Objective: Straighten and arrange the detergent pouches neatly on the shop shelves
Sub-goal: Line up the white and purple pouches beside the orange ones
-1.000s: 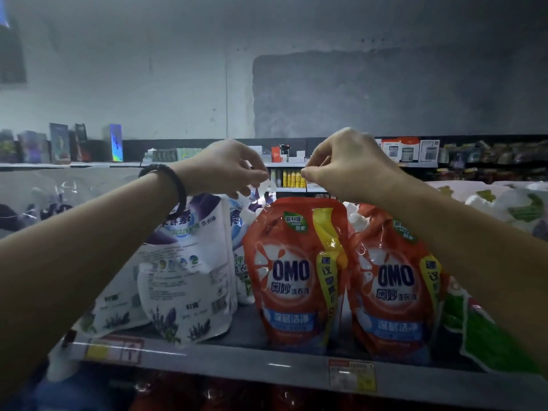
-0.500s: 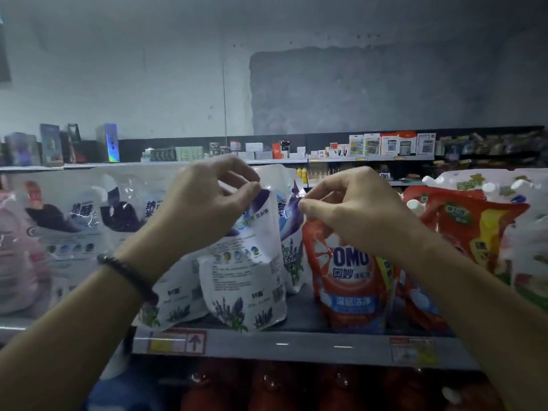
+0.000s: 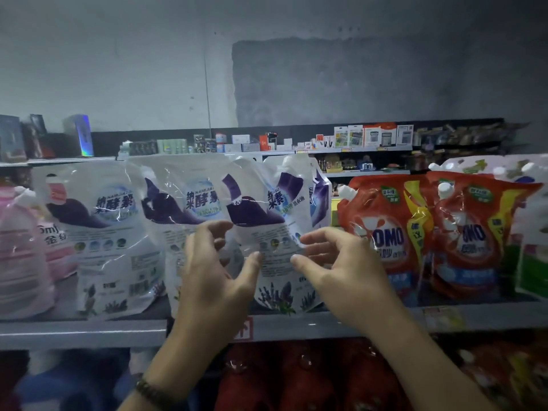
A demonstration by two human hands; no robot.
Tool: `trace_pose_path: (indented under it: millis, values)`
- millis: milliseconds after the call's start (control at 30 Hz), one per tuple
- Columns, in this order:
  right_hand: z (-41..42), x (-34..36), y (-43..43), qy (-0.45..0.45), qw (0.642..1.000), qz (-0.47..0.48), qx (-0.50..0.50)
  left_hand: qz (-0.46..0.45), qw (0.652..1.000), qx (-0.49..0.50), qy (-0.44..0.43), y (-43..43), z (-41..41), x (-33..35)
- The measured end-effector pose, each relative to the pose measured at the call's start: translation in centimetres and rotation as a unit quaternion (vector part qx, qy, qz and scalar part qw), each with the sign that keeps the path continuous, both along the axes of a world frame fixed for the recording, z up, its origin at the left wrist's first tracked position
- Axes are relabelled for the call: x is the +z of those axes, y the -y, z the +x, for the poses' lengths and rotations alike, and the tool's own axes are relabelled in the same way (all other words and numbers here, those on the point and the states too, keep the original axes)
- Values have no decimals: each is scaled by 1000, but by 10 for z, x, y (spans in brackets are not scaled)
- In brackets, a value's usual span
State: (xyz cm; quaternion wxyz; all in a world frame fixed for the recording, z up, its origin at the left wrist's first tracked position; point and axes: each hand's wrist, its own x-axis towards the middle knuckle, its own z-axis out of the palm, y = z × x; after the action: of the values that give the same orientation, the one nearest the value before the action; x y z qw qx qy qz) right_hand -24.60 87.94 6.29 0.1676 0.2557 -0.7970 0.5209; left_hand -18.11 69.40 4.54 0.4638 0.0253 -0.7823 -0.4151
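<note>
White-and-purple pouch (image 3: 275, 232), upright on shelf (image 3: 83, 333): left hand (image 3: 216, 280) and right hand (image 3: 341, 268) flank it, fingers spread, gripping nothing. Red OMO pouches (image 3: 385, 232) to its right.

Four white lavender pouches (image 3: 275, 232), two red OMO pouches (image 3: 382, 232), perhaps two pink pouches (image 3: 23, 256), two hands (image 3: 213, 277)

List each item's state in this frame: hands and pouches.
Left hand: open, fingers spread at the pouch's left edge.
Right hand: open, at its right edge.
White lavender pouch between the hands: upright, twisted sideways.
Two red OMO pouches: upright, facing front.
</note>
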Motion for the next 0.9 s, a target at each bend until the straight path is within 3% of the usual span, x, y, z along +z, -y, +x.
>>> trace_pose_path:
  millis: [300,667,900]
  values:
    - [5,-31,34,-40,996,40,-62,155,976,-112,101,-4,-19,-26]
    - [-6,-57,46,-35,997,62,-24,273,952,-127,49,-20,-57,-38]
    - [-11,-62,47,-34,997,66,-2,246,962,-109,49,-21,-68,-48]
